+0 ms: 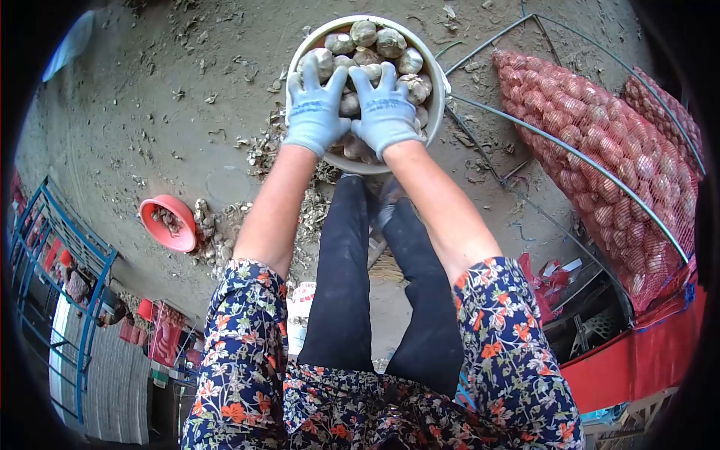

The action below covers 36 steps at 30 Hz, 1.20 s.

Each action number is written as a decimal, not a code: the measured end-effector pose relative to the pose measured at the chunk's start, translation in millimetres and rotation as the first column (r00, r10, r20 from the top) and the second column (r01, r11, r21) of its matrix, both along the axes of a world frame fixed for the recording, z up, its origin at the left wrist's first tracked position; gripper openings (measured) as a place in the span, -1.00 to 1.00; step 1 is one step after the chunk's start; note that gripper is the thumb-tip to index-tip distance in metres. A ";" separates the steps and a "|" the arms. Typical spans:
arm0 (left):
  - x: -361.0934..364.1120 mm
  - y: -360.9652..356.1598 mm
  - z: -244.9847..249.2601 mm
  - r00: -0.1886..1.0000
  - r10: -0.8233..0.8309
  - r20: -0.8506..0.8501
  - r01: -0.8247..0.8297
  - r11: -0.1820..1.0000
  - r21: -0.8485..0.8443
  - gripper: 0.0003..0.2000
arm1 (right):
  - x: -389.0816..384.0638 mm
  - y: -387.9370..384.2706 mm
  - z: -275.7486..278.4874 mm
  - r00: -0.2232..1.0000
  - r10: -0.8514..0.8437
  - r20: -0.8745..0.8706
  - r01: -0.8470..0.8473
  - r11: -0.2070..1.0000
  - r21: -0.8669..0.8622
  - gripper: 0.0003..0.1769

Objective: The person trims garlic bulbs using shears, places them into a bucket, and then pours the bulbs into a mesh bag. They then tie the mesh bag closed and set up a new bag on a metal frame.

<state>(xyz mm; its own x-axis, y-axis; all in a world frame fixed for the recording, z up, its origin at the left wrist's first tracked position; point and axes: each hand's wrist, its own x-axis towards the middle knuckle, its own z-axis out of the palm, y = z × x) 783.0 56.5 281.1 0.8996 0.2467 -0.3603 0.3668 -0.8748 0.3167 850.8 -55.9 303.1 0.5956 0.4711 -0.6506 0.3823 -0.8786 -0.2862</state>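
Note:
A pale round bucket (pixel 433 64) full of garlic bulbs (pixel 391 43) stands on the ground at the top middle of the head view. My left hand (pixel 315 112), in a light blue-grey glove, lies over the left part of the garlic with its fingers spread. Beside it, my right hand (pixel 386 112), gloved the same way, rests on the bulbs with fingers apart. The two thumbs almost meet in the middle. Neither hand is visibly closed around a bulb; the palms hide the garlic under them.
A large red mesh sack (pixel 592 142) packed with garlic leans in a metal frame (pixel 574 154) at the right. A pink bowl (pixel 171 223) with scraps sits at the left, next to a pile of garlic trimmings (pixel 214 244). A blue metal rack (pixel 64 232) stands far left.

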 end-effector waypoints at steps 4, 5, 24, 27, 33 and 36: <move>-9.2 7.2 -12.6 0.984 0.181 0.009 -0.178 0.977 -0.115 -0.17 | 14.6 0.8 -17.6 0.998 0.068 -0.002 -0.068 0.998 -0.013 -0.09; -6.4 10.9 -13.8 0.988 0.153 -0.034 -0.156 0.982 -0.107 -0.17 | 23.5 -5.1 -23.1 0.993 0.067 -0.095 -0.062 0.997 0.049 -0.10; -22.3 -42.1 104.2 0.929 0.279 0.242 -0.082 0.795 -0.601 -0.68 | 8.8 -85.8 103.9 0.918 -0.252 -0.307 0.378 0.794 0.476 -0.27; 39.6 -109.2 244.9 0.905 0.097 0.414 0.192 0.775 -0.602 -0.67 | 16.9 -162.6 205.3 0.916 -0.402 0.015 0.268 0.639 0.721 -0.35; 173.9 -255.8 377.2 0.522 0.010 0.853 0.750 0.470 -0.465 -0.61 | 91.4 -318.4 393.6 0.539 -0.514 0.668 0.011 0.797 0.604 -0.46; 231.2 -329.4 364.9 0.555 -0.051 0.830 0.681 0.600 -0.419 -0.62 | 130.5 -377.6 404.2 0.441 -0.416 0.796 0.172 0.909 0.380 -0.46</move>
<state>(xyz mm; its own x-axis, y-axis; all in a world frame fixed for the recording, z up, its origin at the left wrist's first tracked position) 1014.2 -272.9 646.0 0.8394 -0.1852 0.5111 -0.5436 -0.2907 0.7874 981.3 -433.5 707.3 0.9168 0.2003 0.3456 0.2693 -0.9489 -0.1646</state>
